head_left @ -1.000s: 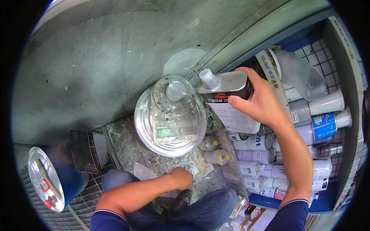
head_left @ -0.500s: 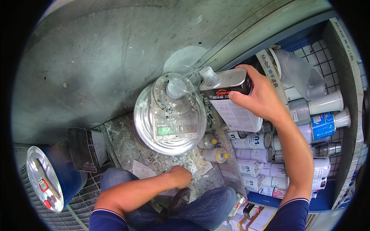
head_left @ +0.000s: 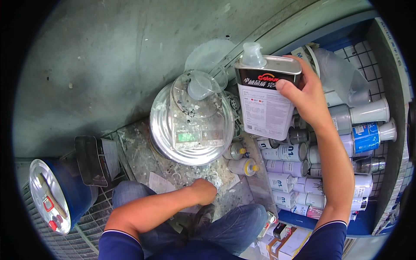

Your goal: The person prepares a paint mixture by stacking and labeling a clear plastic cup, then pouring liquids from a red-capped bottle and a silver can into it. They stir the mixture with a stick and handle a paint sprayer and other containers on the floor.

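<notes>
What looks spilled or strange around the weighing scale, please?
The scale is speckled with dark spots, and the grey board below carries pale smears. They look like old spills, though I cannot tell whether they are dry. No drip shows from the can in the right hand.

Black-and-white can point(head_left: 265, 108), green scale display point(head_left: 187, 137), blue drum point(head_left: 83, 195), navy sleeves point(head_left: 123, 246) edged white

Soft light is cast; glare is thrown off the silver lid point(head_left: 160, 130); the shelf point(head_left: 338, 28) is bowed, corners blackened.
</notes>
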Demonstrator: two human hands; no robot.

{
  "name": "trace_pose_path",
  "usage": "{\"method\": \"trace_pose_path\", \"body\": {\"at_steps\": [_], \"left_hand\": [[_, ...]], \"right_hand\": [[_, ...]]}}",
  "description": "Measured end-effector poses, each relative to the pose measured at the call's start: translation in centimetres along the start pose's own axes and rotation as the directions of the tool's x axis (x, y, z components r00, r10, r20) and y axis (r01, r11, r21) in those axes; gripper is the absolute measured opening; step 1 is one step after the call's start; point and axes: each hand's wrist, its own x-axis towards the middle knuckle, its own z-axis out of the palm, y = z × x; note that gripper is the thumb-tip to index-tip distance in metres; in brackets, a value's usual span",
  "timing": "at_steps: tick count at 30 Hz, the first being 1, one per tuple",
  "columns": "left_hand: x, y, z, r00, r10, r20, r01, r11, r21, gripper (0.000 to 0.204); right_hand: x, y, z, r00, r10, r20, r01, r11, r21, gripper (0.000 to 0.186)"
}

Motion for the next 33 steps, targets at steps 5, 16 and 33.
{"method": "trace_pose_path", "body": {"at_steps": [5,16,33], "left_hand": [[-0.2,0.2,-0.2,1.000,0.015,-0.013,-0.015,1.000,-0.005,0.034],[-0.4,0.5,-1.0,0.999,0.012,0.034,-0.011,1.000,-0.016,0.034],[-0.2,0.5,-1.2,0.997,-0.019,0.072,0.022,0.999,-0.034,0.025]], "right_hand": [[-0.1,0.0,-0.5,0.998,-0.037,-0.048,0.038,0.999,0.012,0.064],[-0.4,-0.3,-0.4,1.000,0.010,0.009,-0.010,0.999,0.034,0.062],[0.4,-0.4,0.4,0.972,0.130,0.195,-0.076,0.962,-0.262,0.064]]}}
